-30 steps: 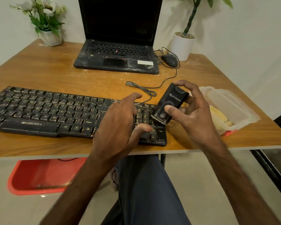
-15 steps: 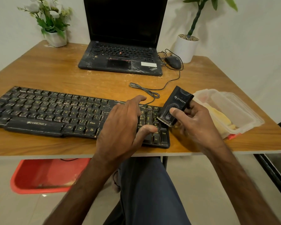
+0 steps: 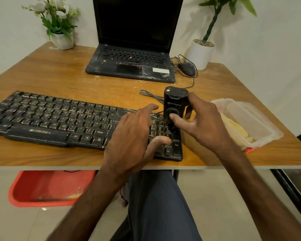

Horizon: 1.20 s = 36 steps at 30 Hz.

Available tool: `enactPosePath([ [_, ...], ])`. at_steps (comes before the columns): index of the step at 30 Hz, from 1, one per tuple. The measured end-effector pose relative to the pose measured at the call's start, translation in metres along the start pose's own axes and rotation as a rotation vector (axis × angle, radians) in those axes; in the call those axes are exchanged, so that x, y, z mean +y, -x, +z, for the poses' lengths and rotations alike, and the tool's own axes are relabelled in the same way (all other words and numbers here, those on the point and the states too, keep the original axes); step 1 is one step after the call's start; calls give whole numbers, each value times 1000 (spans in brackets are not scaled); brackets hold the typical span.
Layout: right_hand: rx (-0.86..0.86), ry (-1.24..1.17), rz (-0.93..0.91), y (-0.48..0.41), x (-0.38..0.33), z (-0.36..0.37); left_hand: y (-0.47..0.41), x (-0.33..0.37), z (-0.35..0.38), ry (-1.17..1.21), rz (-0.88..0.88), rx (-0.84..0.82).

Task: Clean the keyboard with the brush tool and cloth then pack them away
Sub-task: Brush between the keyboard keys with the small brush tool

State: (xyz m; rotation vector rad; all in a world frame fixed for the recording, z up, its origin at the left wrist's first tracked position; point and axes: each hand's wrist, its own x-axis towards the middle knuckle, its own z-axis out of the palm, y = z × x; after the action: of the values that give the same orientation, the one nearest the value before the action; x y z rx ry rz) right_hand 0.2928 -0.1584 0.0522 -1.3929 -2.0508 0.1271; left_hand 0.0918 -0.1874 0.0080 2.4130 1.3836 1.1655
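Gripping the brush tool, the right hand has its thumb on the tool's front oval and its fingers wrapped round the back. The tool now stands upright, with its lower end down among the number-pad keys of the keyboard. Half a second ago it leaned, with that end only at the keyboard's right edge. So the tool has been swung up and set onto the keys. The bristles are hidden under the thumb, so I cannot tell whether they touch.

The left hand has not shifted. It lies just beside the right hand, fingers spread and fairly straight over the keys, thumb pressing near the bottom row, holding nothing. It is probably steadying the keyboard on the worktop.

Judgement: brushing is at the right-hand end, and most keys, away past the left hand, look still dusty. The clear container sits just beyond the right hand, with what looks like the yellow cloth inside. Wiping and packing away are not yet done.
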Motion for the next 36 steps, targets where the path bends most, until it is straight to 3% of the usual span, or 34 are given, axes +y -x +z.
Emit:
enactPosePath([
  [4, -104, -88, -104, 7, 2, -8, -1, -1, 1, -10, -3, -10],
  [10, -9, -47, -15, 0, 6, 0, 0, -1, 1, -10, 4, -17],
  [17, -161, -220, -125, 38, -11, -21, -2, 0, 0, -25, 6, -6],
  [23, 19, -104, 18, 20, 5, -11, -2, 0, 1, 16, 23, -2],
  [28, -150, -362, 14, 46, -9, -23, -2, -1, 0, 18, 1, -1],
  [34, 119, -195, 118, 25, 15, -32, -2, -1, 0, 35, -8, -1],
  [36, 137, -179, 143, 10, 18, -28, -2, -1, 0, 45, -11, 0],
])
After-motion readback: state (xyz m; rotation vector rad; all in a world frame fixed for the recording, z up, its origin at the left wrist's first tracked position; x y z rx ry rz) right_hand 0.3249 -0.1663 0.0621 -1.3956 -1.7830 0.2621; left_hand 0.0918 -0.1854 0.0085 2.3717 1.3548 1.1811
